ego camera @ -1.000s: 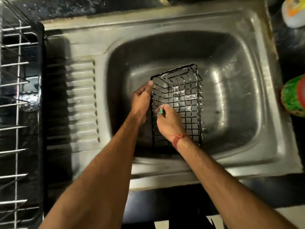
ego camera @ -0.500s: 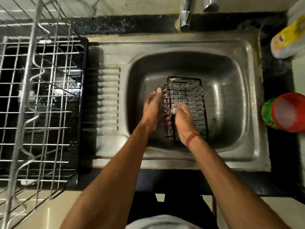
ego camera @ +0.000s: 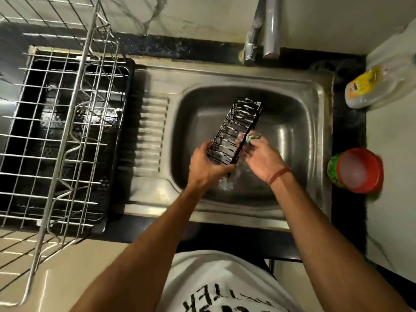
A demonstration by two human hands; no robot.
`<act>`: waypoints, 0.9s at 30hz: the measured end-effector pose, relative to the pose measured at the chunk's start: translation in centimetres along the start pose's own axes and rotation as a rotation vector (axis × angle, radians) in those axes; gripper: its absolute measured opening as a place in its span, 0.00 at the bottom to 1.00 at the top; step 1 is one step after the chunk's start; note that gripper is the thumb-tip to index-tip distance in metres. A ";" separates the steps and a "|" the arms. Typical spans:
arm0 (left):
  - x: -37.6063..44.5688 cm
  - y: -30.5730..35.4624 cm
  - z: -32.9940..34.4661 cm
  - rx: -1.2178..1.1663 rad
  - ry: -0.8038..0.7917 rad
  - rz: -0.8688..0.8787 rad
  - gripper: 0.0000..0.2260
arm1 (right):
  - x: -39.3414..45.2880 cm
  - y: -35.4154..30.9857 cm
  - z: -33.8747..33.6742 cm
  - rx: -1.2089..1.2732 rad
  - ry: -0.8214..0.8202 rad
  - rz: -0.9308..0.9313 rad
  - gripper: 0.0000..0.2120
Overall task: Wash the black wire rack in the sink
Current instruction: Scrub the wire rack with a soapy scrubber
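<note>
The black wire rack [ego camera: 236, 127] is turned on its side and tilted over the steel sink [ego camera: 315, 136], with white foam on its wires. My left hand [ego camera: 207, 164] grips its near lower end. My right hand [ego camera: 261, 156] holds a small green scrubber [ego camera: 251, 138] in its fingertips against the rack's right side. A patch of foam lies in the basin below the rack.
A tap [ego camera: 261, 30] stands behind the sink. A steel dish rack [ego camera: 63, 122] over a black tray fills the left counter. A soap bottle [ego camera: 371, 86] and a red-lidded green tub [ego camera: 355, 170] sit on the right.
The rack has been lifted from lying flat in the basin and turned onto its side, angled up to the right. My right hand moved from its left edge to its right side.
</note>
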State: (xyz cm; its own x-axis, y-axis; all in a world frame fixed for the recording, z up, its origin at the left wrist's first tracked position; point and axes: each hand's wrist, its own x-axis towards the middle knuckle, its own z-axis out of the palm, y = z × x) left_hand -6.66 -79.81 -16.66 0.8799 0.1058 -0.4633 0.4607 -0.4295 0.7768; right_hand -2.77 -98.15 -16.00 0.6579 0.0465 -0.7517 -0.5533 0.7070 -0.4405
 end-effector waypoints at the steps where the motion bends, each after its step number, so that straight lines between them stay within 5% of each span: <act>1: 0.1 -0.3 -0.8 0.064 0.015 0.010 0.46 | -0.1 -0.2 -0.2 -0.079 0.045 -0.028 0.12; 9: -0.8 -2.4 -4.0 0.177 -0.007 0.057 0.51 | 1.0 -2.7 -1.9 -0.347 0.282 -0.214 0.07; 15: -2.6 -2.2 -3.5 0.354 -0.039 0.156 0.51 | 2.1 -4.1 -0.6 -1.095 0.139 -0.672 0.09; 27: -1.5 -2.5 -4.2 0.315 -0.138 0.187 0.49 | 1.2 -2.8 0.1 -1.888 -0.147 -1.020 0.08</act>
State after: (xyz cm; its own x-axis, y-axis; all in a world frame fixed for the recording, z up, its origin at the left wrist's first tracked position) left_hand -8.64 -75.10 -16.06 0.9113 -0.1129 -0.3959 0.2164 -0.6868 0.6939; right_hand -0.44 -99.99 -15.63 0.9505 0.3107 -0.0063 0.2722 -0.8422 -0.4654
